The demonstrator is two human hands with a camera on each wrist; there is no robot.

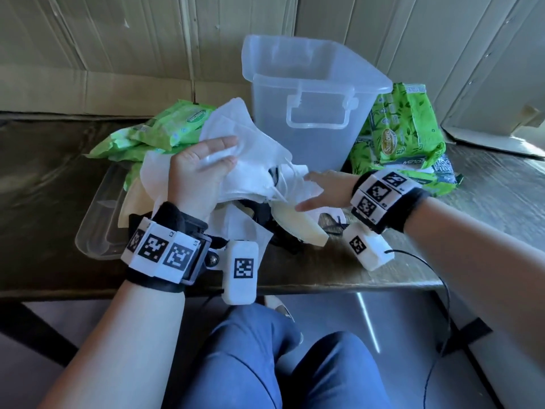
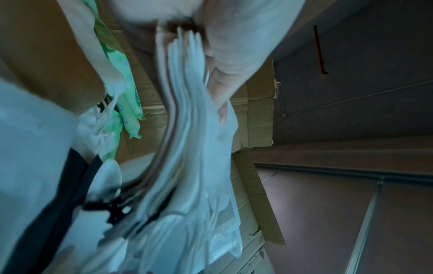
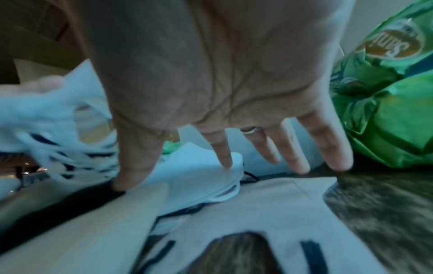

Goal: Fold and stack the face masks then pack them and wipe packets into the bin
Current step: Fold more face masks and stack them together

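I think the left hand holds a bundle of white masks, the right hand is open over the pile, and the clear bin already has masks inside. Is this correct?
Not quite. The clear bin has nothing inside, as the head view shows. The rest stands: the left hand holds the bundle of white masks, and the right hand is open over the pile.

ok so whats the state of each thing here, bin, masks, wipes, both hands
clear plastic bin: upright, open, looks empty
stack of white face masks: lifted, gripped by left hand
loose masks: unstacked on table
green wipe packets: beside bin, unpacked
right hand: open, fingers spread over loose masks
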